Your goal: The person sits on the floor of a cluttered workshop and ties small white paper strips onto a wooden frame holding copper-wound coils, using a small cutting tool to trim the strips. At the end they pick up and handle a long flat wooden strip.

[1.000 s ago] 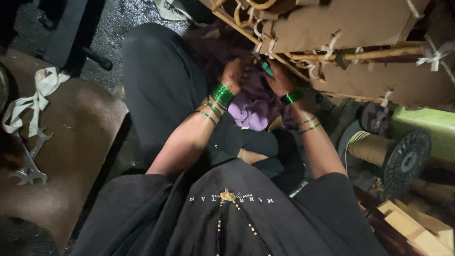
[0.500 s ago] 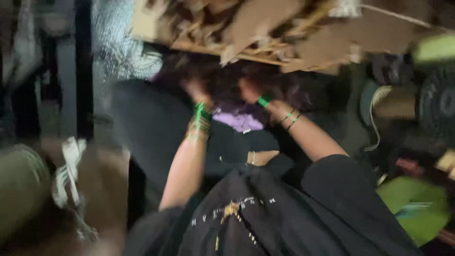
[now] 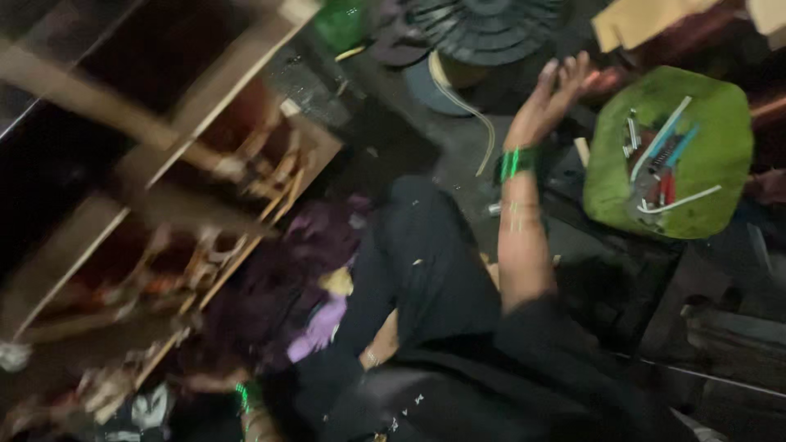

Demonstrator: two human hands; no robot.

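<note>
Our right hand (image 3: 550,96) is raised with the fingers spread and slack, holding nothing; green bangles (image 3: 516,162) ring the wrist below it. It hangs in the air above the dark floor, nearest to the green tray (image 3: 712,176), which lies just to its right near the right edge of the view. On the tray rest a few thin tools (image 3: 661,164), pale, blue and red sticks lying crosswise toward the tray's middle; the blur keeps us from telling what they are. Beyond the fingertips, at the top edge, sits a round black fan grille (image 3: 483,24), with a pale cord (image 3: 471,110) curving down from it across the floor beside the forearm.

Our left hand (image 3: 209,383) is far off at the lower left, low against the bottom end of the wooden frame (image 3: 205,98), with green bangles at the wrist too. It is smeared by motion, so we cannot tell whether it is closed on anything or loose. The frame runs slantwise from the upper left corner down to the lower left, pale slats with brown pieces bound between them. Between the frame and our black-clothed knee (image 3: 417,245) lies bunched purple cloth (image 3: 315,278), its lighter fold toward the lap.
</note>
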